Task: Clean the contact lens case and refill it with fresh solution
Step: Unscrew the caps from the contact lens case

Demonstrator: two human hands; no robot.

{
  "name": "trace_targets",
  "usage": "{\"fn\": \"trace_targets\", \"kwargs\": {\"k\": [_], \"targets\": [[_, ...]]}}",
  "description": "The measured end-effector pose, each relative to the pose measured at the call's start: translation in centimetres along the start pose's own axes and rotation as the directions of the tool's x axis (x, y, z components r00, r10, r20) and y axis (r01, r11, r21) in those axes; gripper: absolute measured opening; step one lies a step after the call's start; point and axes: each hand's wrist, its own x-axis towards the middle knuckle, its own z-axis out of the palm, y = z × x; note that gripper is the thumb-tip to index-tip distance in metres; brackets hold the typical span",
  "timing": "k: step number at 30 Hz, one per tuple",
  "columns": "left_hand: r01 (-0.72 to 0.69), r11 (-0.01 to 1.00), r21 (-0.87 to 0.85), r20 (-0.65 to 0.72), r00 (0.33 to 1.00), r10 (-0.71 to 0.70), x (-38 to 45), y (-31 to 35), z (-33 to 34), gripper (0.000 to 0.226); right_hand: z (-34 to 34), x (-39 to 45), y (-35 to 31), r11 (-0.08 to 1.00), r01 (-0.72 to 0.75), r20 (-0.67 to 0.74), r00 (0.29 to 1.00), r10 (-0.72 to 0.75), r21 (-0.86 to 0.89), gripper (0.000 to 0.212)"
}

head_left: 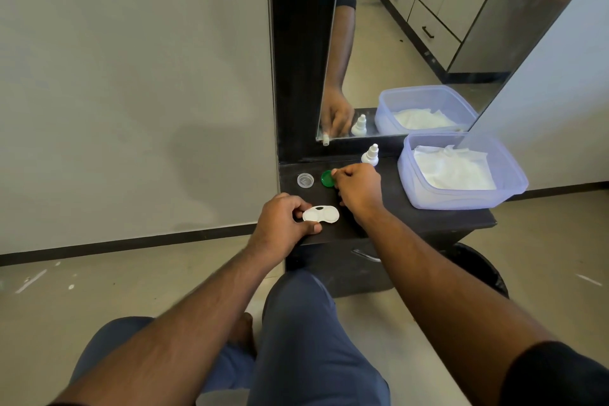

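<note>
My left hand (283, 224) pinches the left end of the white contact lens case (321, 214), which lies uncapped at the front of the dark shelf (379, 208), both wells facing up. Just behind it, my right hand (357, 186) has its fingers closed on the right edge of the green cap (326, 179), which rests on the shelf. A clear cap (305, 180) lies left of the green one. The small white solution bottle (369, 155) stands upright behind my right hand, against the mirror's base.
A clear plastic tub (507, 171) holding white tissues fills the shelf's right side. A mirror (412, 43) rises behind the shelf. A black bin (478, 267) stands on the floor at the lower right. My knees are below the shelf's front edge.
</note>
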Motion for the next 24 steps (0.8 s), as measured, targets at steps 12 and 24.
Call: {"fn": "trace_targets", "kwargs": {"k": [12, 24], "targets": [[-0.009, 1.000, 0.007, -0.007, 1.000, 0.009, 0.0, 0.0, 0.0, 0.032, -1.3, -2.1, 0.6, 0.998, 0.061, -0.007, 0.998, -0.061, 0.029, 0.020], [-0.105, 0.994, 0.039, -0.034, 0.994, 0.106, -1.8, 2.1, 1.4, 0.037, -6.1, -7.8, 4.7, 0.960, 0.145, 0.244, 0.948, -0.203, 0.238, 0.050]]}}
